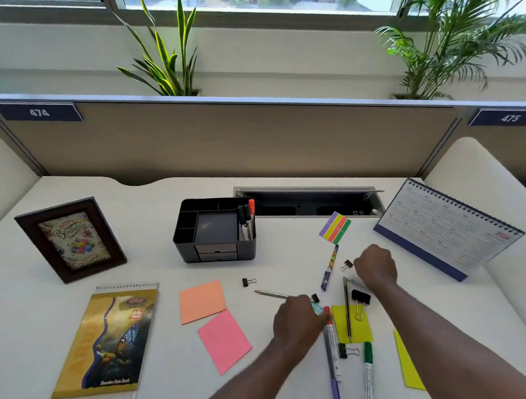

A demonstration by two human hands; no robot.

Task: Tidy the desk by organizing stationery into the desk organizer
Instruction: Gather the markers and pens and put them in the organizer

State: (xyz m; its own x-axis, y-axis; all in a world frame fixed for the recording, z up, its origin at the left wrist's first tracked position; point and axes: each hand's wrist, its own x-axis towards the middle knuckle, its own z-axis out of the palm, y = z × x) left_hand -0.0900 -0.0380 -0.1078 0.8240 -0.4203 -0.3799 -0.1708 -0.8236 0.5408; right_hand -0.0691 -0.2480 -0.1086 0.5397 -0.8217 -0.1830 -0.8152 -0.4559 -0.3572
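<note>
Both my bare forearms come in from the lower edge and reach forward over the table. My left hand is low, fingers curled into a closed grip, back of the hand up. My right hand is farther forward, also curled like a fist, wrist bent down.

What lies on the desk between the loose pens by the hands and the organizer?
Nothing visible blocks it. Between the left hand and the black organizer lie only a flat pencil and small binder clip.
</note>
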